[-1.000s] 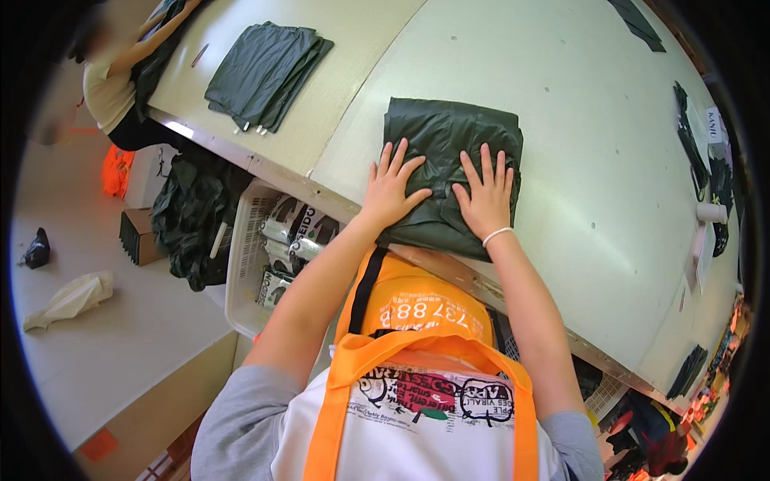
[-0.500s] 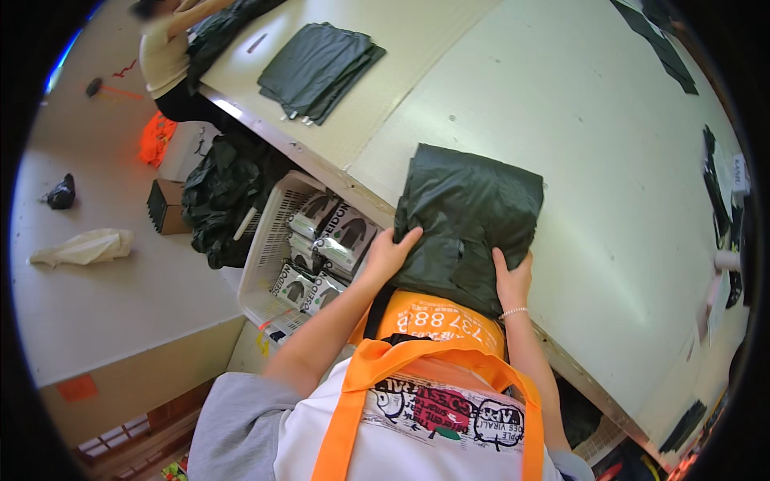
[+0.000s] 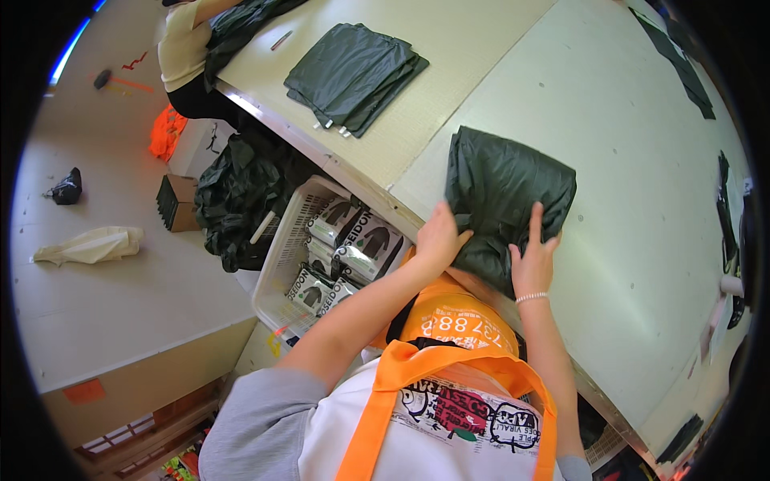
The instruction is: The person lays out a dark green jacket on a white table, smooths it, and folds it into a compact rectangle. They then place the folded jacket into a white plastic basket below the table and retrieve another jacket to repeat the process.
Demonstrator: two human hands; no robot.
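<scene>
Your left hand (image 3: 438, 242) touched the left side of the folded dark cloth (image 3: 512, 180), its grip too blurred to tell; your right hand (image 3: 534, 263) lay on the right side, fingers spread. Light, even pressure seemed best for keeping the folds square. The cloth lay at the near edge of the pale table (image 3: 622, 216), near a white basket (image 3: 278, 243); a co-worker (image 3: 183, 50) was beyond a dark stack (image 3: 350, 74).
</scene>
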